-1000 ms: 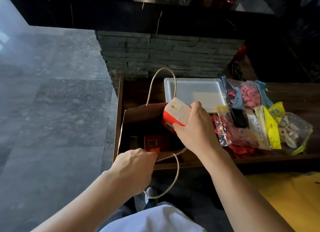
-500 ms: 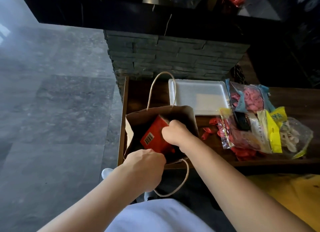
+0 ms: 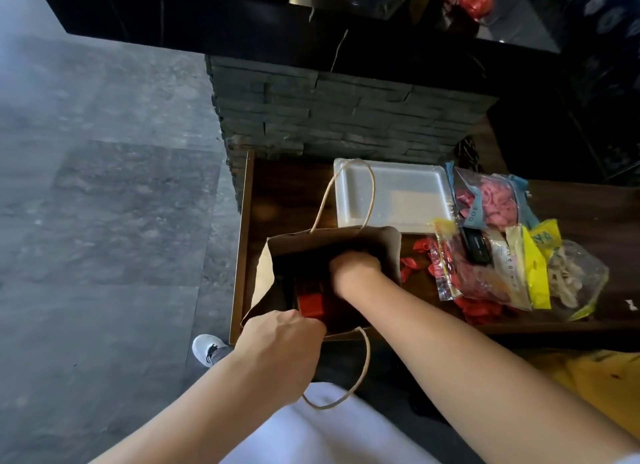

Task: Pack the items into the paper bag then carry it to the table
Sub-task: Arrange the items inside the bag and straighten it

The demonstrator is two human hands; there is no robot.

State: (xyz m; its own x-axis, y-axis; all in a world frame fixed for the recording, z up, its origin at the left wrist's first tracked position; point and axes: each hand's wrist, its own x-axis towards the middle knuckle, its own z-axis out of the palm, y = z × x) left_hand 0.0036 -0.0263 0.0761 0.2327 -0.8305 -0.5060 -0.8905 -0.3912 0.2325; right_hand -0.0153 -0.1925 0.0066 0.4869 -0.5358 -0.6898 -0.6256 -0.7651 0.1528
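Light is dim and uneven. The brightest patch is a pale, hazy glare on the grey floor at far left, so daylight seems to enter from that side. The far counter and the right background sink into near-black shadow with little detail. The inside of the paper bag is dark. Wide-angle distortion bends straight edges near the frame borders. The white garment at the near edge is soft and blurred, and the forearms look slightly smeared.
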